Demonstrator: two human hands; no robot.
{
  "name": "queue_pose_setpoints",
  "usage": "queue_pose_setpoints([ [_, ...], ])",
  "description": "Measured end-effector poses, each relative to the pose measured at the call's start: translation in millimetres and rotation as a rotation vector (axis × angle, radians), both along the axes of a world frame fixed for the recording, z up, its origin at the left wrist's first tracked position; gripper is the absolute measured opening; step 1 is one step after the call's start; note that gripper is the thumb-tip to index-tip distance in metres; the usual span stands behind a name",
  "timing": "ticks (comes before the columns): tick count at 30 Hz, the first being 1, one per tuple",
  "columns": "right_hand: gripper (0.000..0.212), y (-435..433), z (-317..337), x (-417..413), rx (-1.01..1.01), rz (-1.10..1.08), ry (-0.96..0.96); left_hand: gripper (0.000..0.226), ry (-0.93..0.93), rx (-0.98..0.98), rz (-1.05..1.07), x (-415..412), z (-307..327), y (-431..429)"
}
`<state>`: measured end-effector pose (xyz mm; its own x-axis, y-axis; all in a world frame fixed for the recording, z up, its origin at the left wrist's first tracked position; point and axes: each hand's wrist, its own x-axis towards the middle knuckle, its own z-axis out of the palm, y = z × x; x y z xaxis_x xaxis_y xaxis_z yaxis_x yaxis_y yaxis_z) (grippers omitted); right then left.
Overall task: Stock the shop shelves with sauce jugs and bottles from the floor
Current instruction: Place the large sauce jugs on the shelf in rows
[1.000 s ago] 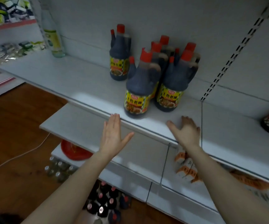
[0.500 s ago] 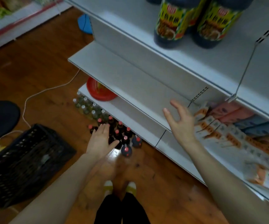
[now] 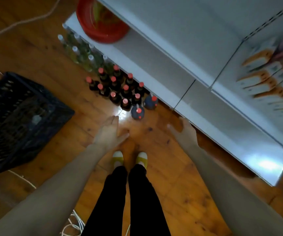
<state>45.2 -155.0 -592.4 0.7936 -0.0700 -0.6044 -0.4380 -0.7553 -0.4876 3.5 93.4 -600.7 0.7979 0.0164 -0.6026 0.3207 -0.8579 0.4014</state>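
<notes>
Two dark sauce jugs with red caps (image 3: 137, 111) (image 3: 151, 101) stand on the wooden floor by the base of the white shelf unit (image 3: 185, 86). Behind them is a cluster of several dark red-capped bottles (image 3: 113, 86), then clear bottles with white caps (image 3: 84, 51). My left hand (image 3: 111, 132) hangs flat and empty, fingers straight, just below and left of the nearer jug. My right hand (image 3: 183, 132) is blurred, fingers relaxed, empty, close to the lowest shelf's front edge.
A black plastic crate (image 3: 18, 120) sits on the floor at the left. A red bowl (image 3: 101, 23) lies on the bottom shelf. Packets (image 3: 270, 79) fill the shelf at the right. White cords (image 3: 4, 31) trail over the floor. My feet (image 3: 130, 159) stand below the hands.
My view has tipped from the upper shelf with its jugs down to the floor. Both hands dropped from the shelf edge toward the jugs on the floor, still empty.
</notes>
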Motion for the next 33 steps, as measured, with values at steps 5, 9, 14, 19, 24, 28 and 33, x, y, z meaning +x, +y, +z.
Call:
queue_pose_setpoints([
  [5, 0.072, 6, -133, -12, -0.001, 0.003, 0.043, 0.077, 0.036, -0.020, 0.014, -11, -141, -5],
  [9, 0.077, 4, -249, -10, 0.018, -0.055, 0.062, 0.082, 0.054, -0.037, 0.033, -9, -256, -14],
  [14, 0.083, 0, -378, 18, 0.025, -0.128, -0.017, 0.092, -0.084, -0.070, 0.070, 16, -389, -26],
  [19, 0.098, 4, -472, 64, 0.119, -0.215, -0.211, 0.110, -0.244, -0.252, 0.295, 41, -463, -45],
  [24, 0.099, 13, -522, 97, 0.292, -0.217, -0.450, 0.120, -0.443, -0.409, 0.470, 53, -509, -60],
  [28, 0.090, 26, -541, 107, 0.407, -0.270, -0.561, 0.118, -0.573, -0.485, 0.475, 56, -519, -65],
  [33, 0.094, 33, -546, 111, 0.394, -0.361, -0.560, 0.109, -0.557, -0.581, 0.481, 59, -516, -67],
])
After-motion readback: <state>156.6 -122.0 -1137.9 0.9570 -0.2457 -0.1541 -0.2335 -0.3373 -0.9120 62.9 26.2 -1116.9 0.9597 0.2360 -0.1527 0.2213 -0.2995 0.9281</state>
